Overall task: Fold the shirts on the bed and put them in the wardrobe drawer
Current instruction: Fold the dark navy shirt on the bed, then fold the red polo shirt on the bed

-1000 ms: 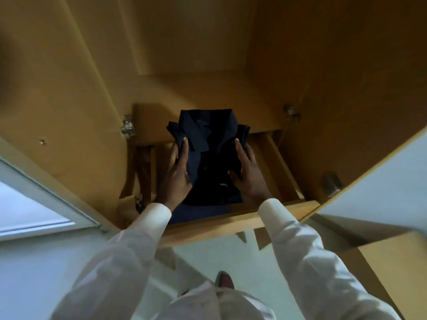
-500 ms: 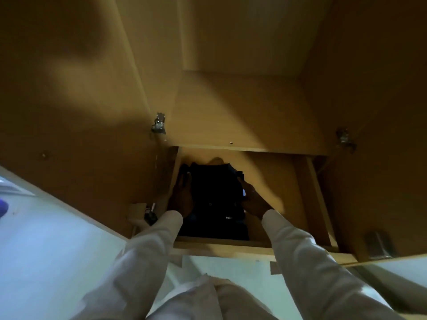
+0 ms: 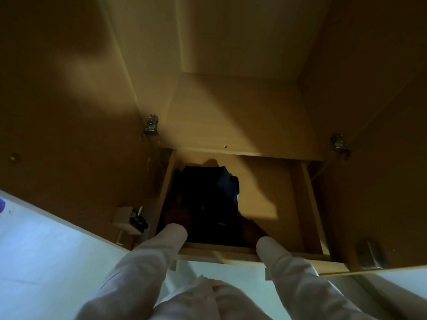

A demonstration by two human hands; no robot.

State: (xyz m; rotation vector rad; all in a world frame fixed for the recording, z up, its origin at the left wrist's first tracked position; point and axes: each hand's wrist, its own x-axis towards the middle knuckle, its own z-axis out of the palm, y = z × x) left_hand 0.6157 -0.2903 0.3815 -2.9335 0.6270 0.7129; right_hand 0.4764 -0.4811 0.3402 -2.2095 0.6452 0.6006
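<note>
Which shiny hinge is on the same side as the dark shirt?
The left hinge. The dark shirt lies in the drawer's left part; the right hinge is far across.

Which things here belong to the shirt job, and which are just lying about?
Job: folded navy shirt, wardrobe drawer, left hand, right hand.
Just there: left door hinge, right door hinge, door latch fitting.
</note>
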